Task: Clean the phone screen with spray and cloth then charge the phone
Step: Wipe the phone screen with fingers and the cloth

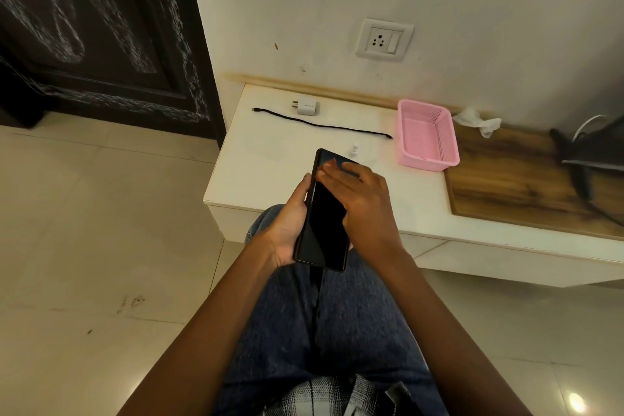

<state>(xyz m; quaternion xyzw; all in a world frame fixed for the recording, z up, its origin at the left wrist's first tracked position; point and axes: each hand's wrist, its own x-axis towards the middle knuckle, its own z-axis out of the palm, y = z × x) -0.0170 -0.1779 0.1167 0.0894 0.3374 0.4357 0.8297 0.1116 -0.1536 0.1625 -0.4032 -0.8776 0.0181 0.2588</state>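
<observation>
A black phone (324, 219) with a dark screen is above my lap, gripped along its edges by my left hand (290, 216). My right hand (361, 199) lies over the upper screen, its straight fingers pressing a small bluish cloth (349, 168) onto the glass; most of the cloth is hidden. A small clear spray bottle (354, 150) stands on the white table (256, 159) just beyond the phone. A white charger adapter (305, 106) and a black cable (320, 126) lie farther back. A wall socket (383, 40) is above the table.
A pink plastic basket (427, 135) stands right of the bottle. A crumpled white tissue (476, 120) lies by the wall, at the back of a wooden board (523, 179). A dark object with cables (587, 149) sits at far right. A dark door (101, 27) stands left.
</observation>
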